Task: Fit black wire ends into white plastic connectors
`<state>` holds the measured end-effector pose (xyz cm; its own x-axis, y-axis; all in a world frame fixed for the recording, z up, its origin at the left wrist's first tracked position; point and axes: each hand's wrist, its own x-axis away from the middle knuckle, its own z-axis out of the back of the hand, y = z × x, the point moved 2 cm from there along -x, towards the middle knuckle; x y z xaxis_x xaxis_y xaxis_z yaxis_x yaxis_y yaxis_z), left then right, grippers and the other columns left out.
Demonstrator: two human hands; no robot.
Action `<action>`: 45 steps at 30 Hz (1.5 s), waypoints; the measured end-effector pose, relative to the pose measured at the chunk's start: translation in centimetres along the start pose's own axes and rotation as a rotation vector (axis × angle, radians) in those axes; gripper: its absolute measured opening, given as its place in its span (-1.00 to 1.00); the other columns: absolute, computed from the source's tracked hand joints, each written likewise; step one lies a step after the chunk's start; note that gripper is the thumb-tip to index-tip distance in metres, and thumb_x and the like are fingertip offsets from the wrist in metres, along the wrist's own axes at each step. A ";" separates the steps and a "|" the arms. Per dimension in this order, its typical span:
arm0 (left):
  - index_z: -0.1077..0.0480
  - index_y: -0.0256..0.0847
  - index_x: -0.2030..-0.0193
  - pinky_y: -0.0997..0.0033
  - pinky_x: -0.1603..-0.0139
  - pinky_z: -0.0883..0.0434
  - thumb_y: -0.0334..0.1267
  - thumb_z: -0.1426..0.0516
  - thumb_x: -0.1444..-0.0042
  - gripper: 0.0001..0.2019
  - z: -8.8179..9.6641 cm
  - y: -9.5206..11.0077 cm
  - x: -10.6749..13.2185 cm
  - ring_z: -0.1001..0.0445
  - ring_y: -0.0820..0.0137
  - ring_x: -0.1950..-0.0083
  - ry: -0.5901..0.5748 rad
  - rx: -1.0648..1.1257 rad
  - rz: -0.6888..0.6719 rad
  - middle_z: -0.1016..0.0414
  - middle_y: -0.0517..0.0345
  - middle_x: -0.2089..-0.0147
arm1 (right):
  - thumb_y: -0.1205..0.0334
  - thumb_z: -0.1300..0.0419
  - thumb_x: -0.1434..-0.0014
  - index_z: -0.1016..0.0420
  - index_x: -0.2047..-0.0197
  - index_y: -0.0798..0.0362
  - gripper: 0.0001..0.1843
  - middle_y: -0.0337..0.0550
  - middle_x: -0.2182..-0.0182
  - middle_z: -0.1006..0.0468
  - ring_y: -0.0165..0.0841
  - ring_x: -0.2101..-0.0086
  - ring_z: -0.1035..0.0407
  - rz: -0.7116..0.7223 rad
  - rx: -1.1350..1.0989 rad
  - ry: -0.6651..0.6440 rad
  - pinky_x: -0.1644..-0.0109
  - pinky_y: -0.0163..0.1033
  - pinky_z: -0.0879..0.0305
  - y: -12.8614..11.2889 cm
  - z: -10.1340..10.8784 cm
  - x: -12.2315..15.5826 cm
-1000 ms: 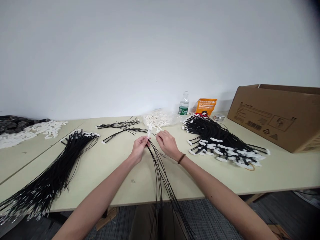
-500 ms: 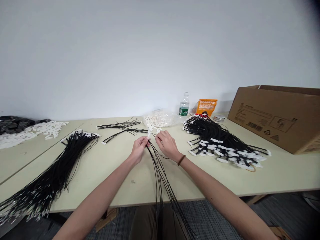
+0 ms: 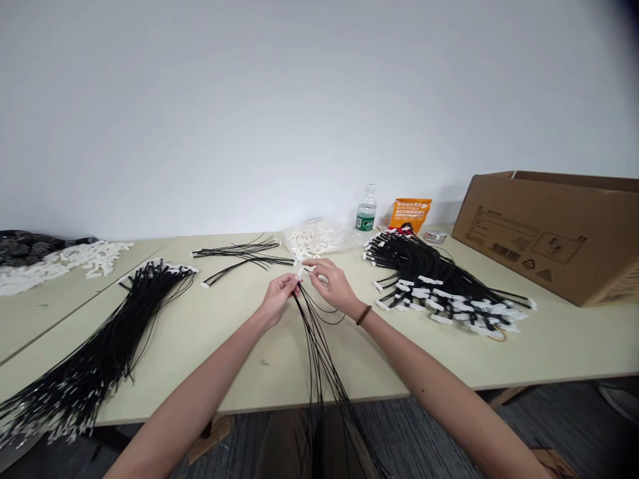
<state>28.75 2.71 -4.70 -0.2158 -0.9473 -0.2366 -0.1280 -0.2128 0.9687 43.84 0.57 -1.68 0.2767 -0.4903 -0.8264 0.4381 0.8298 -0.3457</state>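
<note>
My left hand point(image 3: 281, 295) pinches a white plastic connector point(image 3: 300, 273) above the middle of the table. Several thin black wires point(image 3: 319, 359) run from it, hanging down over the table's front edge. Just right of the connector is my right hand point(image 3: 333, 285), its forefinger stretched toward it. Between its thumb and forefinger it holds a single black wire point(image 3: 307, 269), whose tip points at the connector. A loose wire loop bows out below this hand. Behind the hands lie small wire bundles with white connectors point(image 3: 205, 285).
A large black wire bundle point(image 3: 114, 332) lies left, and a pile of connectored cables point(image 3: 424, 266) lies right. At the back are a bag of white connectors point(image 3: 317, 236), a water bottle point(image 3: 366, 211) and an orange packet point(image 3: 410, 213). A cardboard box point(image 3: 529, 233) stands far right.
My right hand's fingers have unfolded from a closed curl, with the forefinger now extended toward the connector. The loose wire bows out further below it. My left hand keeps its grip.
</note>
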 end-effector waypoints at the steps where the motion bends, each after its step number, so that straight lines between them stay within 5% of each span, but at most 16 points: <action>1: -0.42 -0.30 0.40 0.50 0.40 -0.16 -0.02 -0.20 0.12 -0.67 0.0 0.0 0.0 -0.21 0.54 0.50 -0.006 0.000 0.004 -0.29 0.24 0.58 | 0.35 0.02 -0.16 -0.23 0.50 0.05 -0.80 -0.08 0.13 -0.48 -0.33 0.08 -0.33 -0.034 -0.051 -0.017 -0.02 -0.15 -0.23 0.0 0.0 0.0; 8: -0.41 -0.29 0.39 0.51 0.38 -0.16 -0.03 -0.19 0.09 -0.69 0.0 -0.2 0.0 -0.21 0.55 0.49 -0.028 0.002 0.019 -0.29 0.24 0.56 | 0.33 0.02 -0.14 -0.20 0.53 0.05 -0.79 -0.04 0.16 -0.49 -0.33 0.10 -0.37 -0.129 -0.176 -0.062 0.00 -0.17 -0.25 0.1 0.1 -0.2; 16: -0.41 -0.28 0.42 0.49 0.35 -0.19 -0.03 -0.22 0.14 -0.68 -0.1 -0.1 -0.1 -0.22 0.54 0.47 0.056 0.061 0.048 -0.28 0.24 0.54 | 0.28 0.02 -0.20 -0.35 0.36 0.06 -0.84 -0.02 0.13 -0.44 -0.32 0.07 -0.32 -0.067 0.019 0.041 -0.04 -0.14 -0.25 0.7 -0.3 0.2; 21: -0.41 -0.28 0.42 0.50 0.33 -0.22 -0.05 -0.24 0.18 -0.69 0.2 0.1 -0.2 -0.23 0.54 0.44 0.128 0.152 0.046 -0.29 0.24 0.52 | 0.34 0.01 -0.20 -0.36 0.10 0.04 -0.78 -0.01 0.07 -0.40 -0.27 -0.01 -0.21 0.093 0.246 0.180 -0.11 -0.04 -0.21 0.0 0.0 0.6; 27: -0.39 -0.28 0.41 0.52 0.33 -0.25 -0.11 -0.27 0.22 -0.70 0.3 0.1 -0.1 -0.24 0.56 0.42 0.133 0.265 0.041 -0.30 0.23 0.47 | 0.29 -0.08 -0.16 -0.41 0.24 0.03 -0.89 -0.05 0.00 -0.36 -0.25 -0.08 -0.15 0.275 0.320 -0.005 -0.13 0.01 -0.22 -0.6 -0.4 0.8; 35: -0.38 -0.27 0.41 0.52 0.31 -0.27 -0.18 -0.26 0.16 -0.76 0.3 0.1 -0.2 -0.27 0.56 0.40 0.026 0.336 0.072 -0.32 0.23 0.44 | 0.40 0.00 -0.19 -0.43 0.22 0.05 -0.80 -0.03 0.00 -0.38 -0.26 -0.10 -0.15 0.319 0.415 0.006 -0.10 -0.02 -0.26 -0.1 -0.3 0.9; 45: -0.38 -0.29 0.41 0.53 0.33 -0.26 -0.20 -0.26 0.14 -0.78 -0.1 -0.1 -0.1 -0.26 0.57 0.42 -0.092 0.384 0.097 -0.34 0.20 0.44 | 0.40 -0.01 -0.22 -0.40 0.14 0.02 -0.79 -0.09 0.08 -0.49 -0.34 0.03 -0.31 0.560 0.480 0.020 -0.05 -0.05 -0.31 -0.2 -0.1 1.4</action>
<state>28.88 2.74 -4.74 -0.3282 -0.9295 -0.1684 -0.4512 -0.0024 0.8924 44.02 -0.28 -2.86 0.5555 -0.0184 -0.8313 0.5627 0.7444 0.3595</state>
